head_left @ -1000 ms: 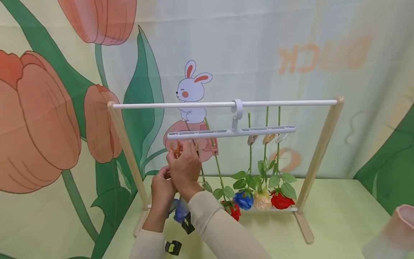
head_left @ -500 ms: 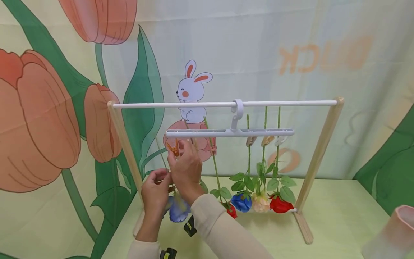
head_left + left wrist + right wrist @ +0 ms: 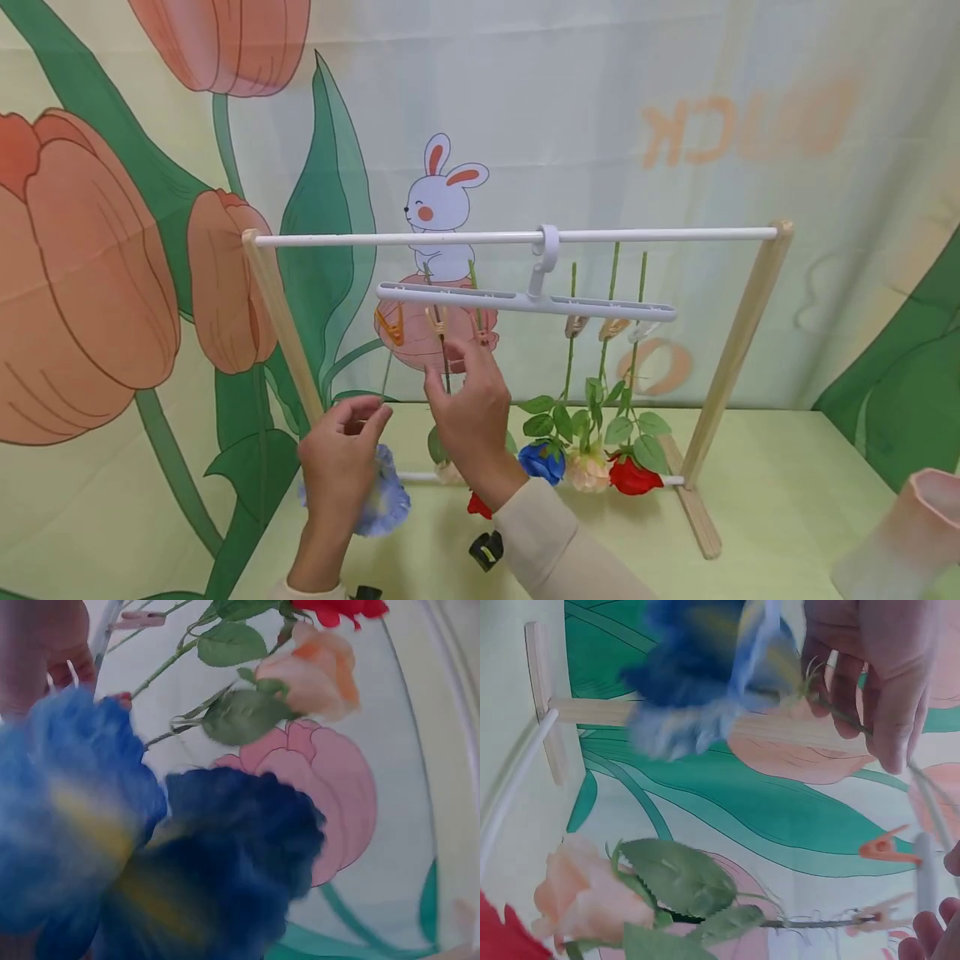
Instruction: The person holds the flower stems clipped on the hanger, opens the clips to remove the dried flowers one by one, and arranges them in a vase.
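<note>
Landmark: grey hanger [image 3: 536,302], hooked over the white rail [image 3: 360,239] of a wooden-legged rack; its bar tilts, left end higher.

Item, left hand [image 3: 341,446]: below the hanger's left end; fingers narrow, thumb and fingertips pinching a thin green stem [image 3: 386,375].

Item, pale blue flower [image 3: 386,496]: on that stem, head down, lower left of the hanger and partly behind the left hand; stem end just below the orange clip, contact uncertain.

Item, right hand [image 3: 468,408]: below the hanger's left half; thumb and fingers spread wide, no held thing visible.

Item, orange clip [image 3: 391,323]: hanging from the hanger's left end, no stem in it.

Item, cream clip [image 3: 437,321] and pink clip [image 3: 483,333]: under the hanger's left half, each with a stem.

Item, blue rose [image 3: 542,463], peach rose [image 3: 587,471], red rose [image 3: 636,475]: head down, clipped under the hanger's right half.

Item, table [image 3: 795,467]: beneath the hanger, bearing the rack.

Step in hand, as judged: offering the pale blue flower's stem to the orange clip, apparently the remaining vacant one. The next move seems to call for squeezing that clip apart, the hanger kept steady, and raising the stem end between its tips.
</note>
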The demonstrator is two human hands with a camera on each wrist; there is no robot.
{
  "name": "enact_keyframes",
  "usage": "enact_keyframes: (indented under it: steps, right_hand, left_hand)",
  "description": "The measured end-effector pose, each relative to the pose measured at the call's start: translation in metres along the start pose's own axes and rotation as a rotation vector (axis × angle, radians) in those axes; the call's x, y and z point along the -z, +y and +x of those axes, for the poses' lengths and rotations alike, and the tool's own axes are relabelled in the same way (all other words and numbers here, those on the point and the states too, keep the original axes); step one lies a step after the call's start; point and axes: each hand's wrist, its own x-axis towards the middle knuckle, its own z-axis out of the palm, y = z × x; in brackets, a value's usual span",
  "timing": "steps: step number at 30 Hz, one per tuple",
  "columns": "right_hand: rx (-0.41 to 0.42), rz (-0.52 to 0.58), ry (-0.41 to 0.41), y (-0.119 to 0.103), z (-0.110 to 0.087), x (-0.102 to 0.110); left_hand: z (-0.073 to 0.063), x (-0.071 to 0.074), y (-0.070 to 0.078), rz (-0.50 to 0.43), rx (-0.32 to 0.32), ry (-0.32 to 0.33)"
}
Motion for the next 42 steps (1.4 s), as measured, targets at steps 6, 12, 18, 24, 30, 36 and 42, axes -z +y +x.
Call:
enact_keyframes:
  steps: [6, 12, 18, 24, 30, 36, 42]
  right_hand:
    - [0.261, -0.097, 0.027, 0.010, -0.009, 0.035]
    - [0.551, -0.245, -0.011, 0.027, -0.020, 0.054]
    - [0.583, -0.317, -0.097, 0.044, -0.036, 0.065]
    - [0.583, -0.390, -0.188, 0.049, -0.042, 0.078]
    - [0.535, -0.392, -0.235, 0.050, -0.045, 0.083]
    - [0.509, -0.370, -0.183, 0.059, -0.043, 0.087]
    - [0.452, -0.337, -0.136, 0.070, -0.037, 0.098]
  left_hand:
    - [-0.006, -0.003, 0.022, 0.217, -0.327, -0.052]
    - [-0.016, -0.013, 0.035, 0.377, -0.557, -0.022]
    - [-0.032, -0.025, 0.042, 0.447, -0.633, -0.035]
    - [-0.044, -0.031, 0.050, 0.465, -0.625, -0.096]
    - [-0.050, -0.035, 0.052, 0.427, -0.643, -0.083]
    - [-0.051, -0.037, 0.051, 0.235, -0.764, -0.057]
    - [-0.051, -0.042, 0.047, 0.028, -0.995, -0.035]
